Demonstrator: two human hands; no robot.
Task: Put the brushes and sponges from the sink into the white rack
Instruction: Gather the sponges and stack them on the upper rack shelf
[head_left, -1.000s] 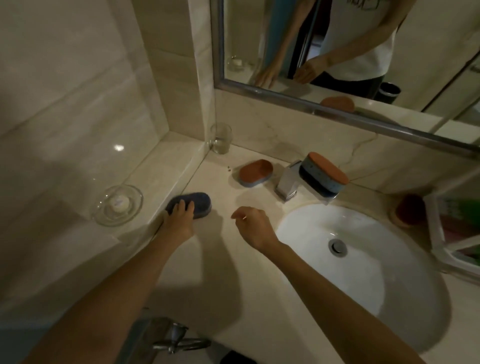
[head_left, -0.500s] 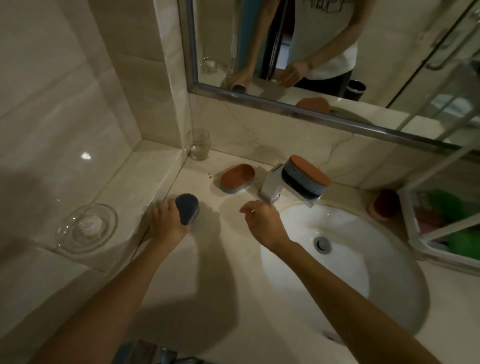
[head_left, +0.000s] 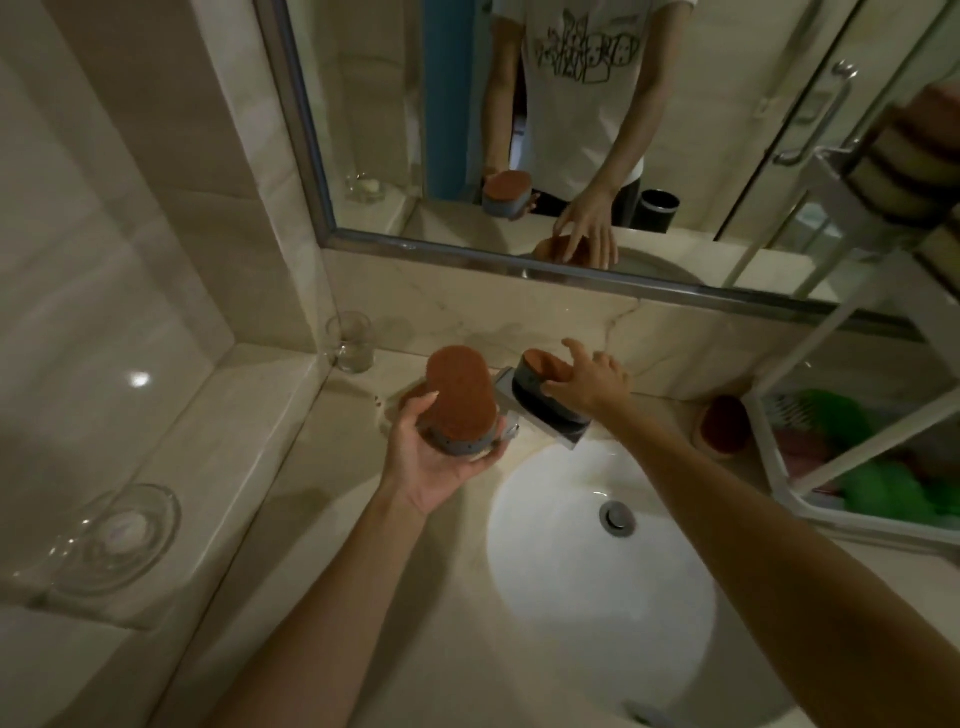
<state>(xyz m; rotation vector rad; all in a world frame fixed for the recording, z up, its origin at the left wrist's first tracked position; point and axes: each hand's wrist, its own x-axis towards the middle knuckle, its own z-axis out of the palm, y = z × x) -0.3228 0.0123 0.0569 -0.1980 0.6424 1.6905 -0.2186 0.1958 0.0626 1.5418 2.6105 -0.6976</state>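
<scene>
A white sink (head_left: 550, 571) sits in a marble counter; the white rack (head_left: 779, 467) stands at its right. On the faucet (head_left: 540, 415) rests a brush (head_left: 535, 376), the right hand (head_left: 587, 384) spread over it, not yet closed. The left hand (head_left: 436, 457) grips a second brush (head_left: 460, 402) by its sides. Both look light and rigid; the plastic sides are probably the best hold.

No readable text, label or number anywhere; only an illegible black scribble print on the mirrored white shirt (head_left: 582, 52).
</scene>
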